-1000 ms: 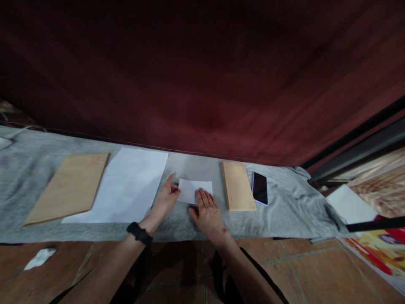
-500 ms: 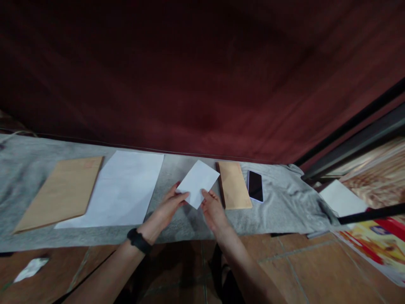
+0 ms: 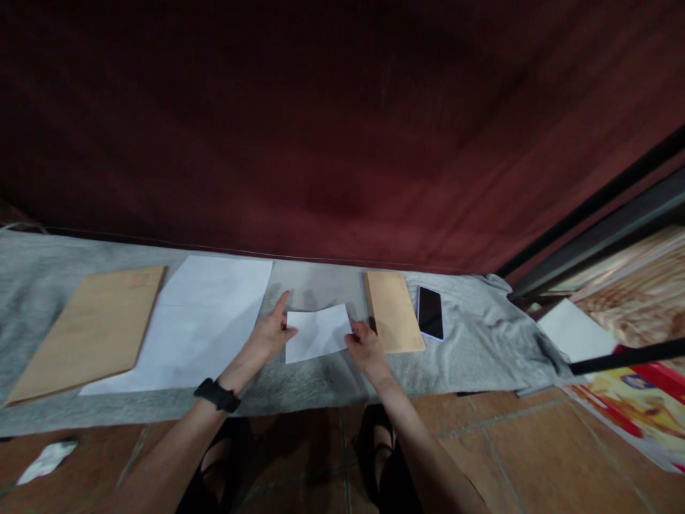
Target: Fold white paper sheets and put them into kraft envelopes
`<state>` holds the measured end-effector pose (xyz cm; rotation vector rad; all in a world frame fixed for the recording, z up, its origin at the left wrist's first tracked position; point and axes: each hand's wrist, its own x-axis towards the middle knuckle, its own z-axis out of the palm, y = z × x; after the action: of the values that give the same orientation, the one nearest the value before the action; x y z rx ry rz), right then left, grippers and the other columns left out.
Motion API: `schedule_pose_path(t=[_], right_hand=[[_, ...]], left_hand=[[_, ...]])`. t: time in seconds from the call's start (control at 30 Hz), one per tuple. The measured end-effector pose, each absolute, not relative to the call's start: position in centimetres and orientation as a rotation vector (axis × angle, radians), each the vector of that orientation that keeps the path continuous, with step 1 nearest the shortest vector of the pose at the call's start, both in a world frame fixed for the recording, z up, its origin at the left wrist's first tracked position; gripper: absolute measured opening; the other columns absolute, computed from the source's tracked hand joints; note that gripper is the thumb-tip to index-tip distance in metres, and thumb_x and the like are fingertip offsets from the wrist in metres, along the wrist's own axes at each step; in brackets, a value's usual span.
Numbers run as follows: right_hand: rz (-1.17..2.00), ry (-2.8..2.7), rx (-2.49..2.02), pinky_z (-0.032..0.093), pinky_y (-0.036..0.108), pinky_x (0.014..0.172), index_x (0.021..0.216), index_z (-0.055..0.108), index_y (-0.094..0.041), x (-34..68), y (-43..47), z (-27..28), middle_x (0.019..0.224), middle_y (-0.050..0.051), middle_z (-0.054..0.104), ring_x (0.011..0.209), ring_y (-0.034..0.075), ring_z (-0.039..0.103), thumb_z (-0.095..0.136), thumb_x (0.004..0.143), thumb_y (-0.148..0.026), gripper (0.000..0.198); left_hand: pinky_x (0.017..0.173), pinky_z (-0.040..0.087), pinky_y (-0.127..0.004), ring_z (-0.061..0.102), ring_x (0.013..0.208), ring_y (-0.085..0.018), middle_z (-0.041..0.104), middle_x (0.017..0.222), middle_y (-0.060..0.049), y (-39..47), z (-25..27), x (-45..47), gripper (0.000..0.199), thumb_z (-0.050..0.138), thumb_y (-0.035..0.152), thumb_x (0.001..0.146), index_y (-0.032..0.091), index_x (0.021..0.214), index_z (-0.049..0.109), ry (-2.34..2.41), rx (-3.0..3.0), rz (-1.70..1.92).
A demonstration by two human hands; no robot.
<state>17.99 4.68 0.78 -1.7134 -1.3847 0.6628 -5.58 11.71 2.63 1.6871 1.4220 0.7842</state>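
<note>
A small white sheet of paper (image 3: 318, 334), slightly bent, is held between both hands just above the grey cloth (image 3: 476, 343). My left hand (image 3: 270, 334) pinches its left edge with the thumb on top, while the index finger points away from me, off the paper. At the right edge, my right hand (image 3: 368, 351) grips the sheet between thumb and curled fingers. Right of that hand lies a brown envelope or pad (image 3: 396, 314), with a dark-screened phone (image 3: 430, 313) beside it. Left of my left hand lies a large white sheet (image 3: 198, 314).
A big brown envelope (image 3: 101, 321) overlaps the large sheet on the left. Behind the cloth rises a dark red fabric wall (image 3: 321, 157). A black metal frame (image 3: 594, 228) and a colourful printed box (image 3: 642, 407) stand at right. A crumpled white scrap (image 3: 47, 460) is on the tiled floor.
The small sheet has turned from a diagonal position to nearly square with me and come slightly nearer. My left hand has shifted left, its index finger now stretched out.
</note>
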Motion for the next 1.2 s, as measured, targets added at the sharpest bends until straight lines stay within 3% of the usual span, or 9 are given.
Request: schedule_pose_path(t=[0.2, 0.4, 0.57, 0.67, 0.8, 0.93, 1.07, 1.2], right_hand=[[0.341, -1.667, -2.092, 0.052, 0.031, 0.078, 0.124, 0.061, -0.018, 17.5, 3.0, 2.5, 0.095, 0.009, 0.075, 0.085, 0.024, 0.072, 0.05, 0.09, -0.017, 0.036], [0.053, -1.94, -2.003, 0.047, 0.041, 0.104, 0.13, 0.06, -0.013, 16.3, 2.5, 4.1, 0.124, 0.016, 0.067, 0.116, 0.026, 0.062, 0.044, 0.097, -0.017, 0.037], [0.15, -2.167, -1.666, 0.034, 0.039, 0.12, 0.147, 0.049, -0.014, 13.9, 1.9, 3.4, 0.155, 0.009, 0.047, 0.143, 0.022, 0.043, 0.039, 0.104, -0.027, 0.046], [0.212, -2.203, -1.644, 0.033, 0.038, 0.122, 0.149, 0.047, -0.012, 12.9, 1.7, 2.9, 0.157, 0.01, 0.044, 0.146, 0.021, 0.039, 0.039, 0.105, -0.031, 0.049], [0.247, -2.181, -1.67, 0.035, 0.038, 0.122, 0.149, 0.047, -0.011, 12.7, 1.9, 2.8, 0.156, 0.01, 0.045, 0.145, 0.021, 0.041, 0.037, 0.105, -0.03, 0.049], [0.257, -2.176, -1.688, 0.035, 0.039, 0.122, 0.15, 0.045, -0.009, 12.8, 2.2, 2.6, 0.156, 0.012, 0.045, 0.146, 0.021, 0.04, 0.037, 0.105, -0.029, 0.05], [0.202, -2.157, -1.747, 0.033, 0.041, 0.122, 0.15, 0.046, -0.01, 12.9, 2.2, 1.7, 0.157, 0.013, 0.044, 0.147, 0.023, 0.038, 0.039, 0.105, -0.032, 0.05], [0.1, -2.164, -1.774, 0.03, 0.044, 0.122, 0.153, 0.04, -0.009, 13.0, 2.1, 0.7, 0.16, 0.015, 0.038, 0.149, 0.026, 0.034, 0.041, 0.105, -0.035, 0.054]], left_hand=[[0.065, 0.047, -0.032, 0.066, 0.067, -0.024, 0.069, 0.077, -0.003, 11.3, 1.5, -4.8, 0.088, 0.058, 0.019, 0.077, 0.017, 0.159, 0.026, 1.569, 1.936, 0.643], [0.085, 0.053, -0.038, 0.069, 0.094, -0.027, 0.07, 0.112, -0.009, 11.1, 2.1, -4.3, 0.088, 0.058, 0.016, 0.076, 0.02, 0.158, 0.028, 1.548, 1.956, 0.69], [0.075, 0.053, -0.035, 0.066, 0.075, -0.022, 0.069, 0.097, -0.005, 11.8, 2.0, -4.5, 0.09, 0.063, 0.015, 0.073, 0.023, 0.157, 0.032, 1.523, 1.861, 0.699], [0.064, 0.051, -0.03, 0.061, 0.063, -0.017, 0.068, 0.086, 0.0, 12.3, 1.7, -4.8, 0.096, 0.066, 0.016, 0.071, 0.022, 0.158, 0.028, 1.382, 1.697, 0.737], [0.062, 0.049, -0.026, 0.061, 0.063, -0.015, 0.066, 0.075, 0.004, 12.5, 1.8, -5.0, 0.106, 0.069, 0.02, 0.067, 0.016, 0.16, 0.018, 1.175, 1.481, 0.785], [0.058, 0.046, -0.024, 0.057, 0.057, -0.012, 0.062, 0.07, 0.008, 12.2, 2.2, -4.7, 0.105, 0.07, 0.017, 0.064, 0.017, 0.158, 0.024, 1.22, 1.499, 0.773], [0.058, 0.044, -0.023, 0.055, 0.056, -0.011, 0.06, 0.071, 0.008, 11.9, 2.4, -4.3, 0.1, 0.067, 0.014, 0.066, 0.019, 0.158, 0.027, 1.315, 1.612, 0.743], [0.067, 0.051, -0.027, 0.062, 0.066, -0.014, 0.066, 0.086, 0.002, 11.5, 2.8, -4.1, 0.092, 0.064, 0.013, 0.074, 0.019, 0.158, 0.028, 1.459, 1.798, 0.639]])
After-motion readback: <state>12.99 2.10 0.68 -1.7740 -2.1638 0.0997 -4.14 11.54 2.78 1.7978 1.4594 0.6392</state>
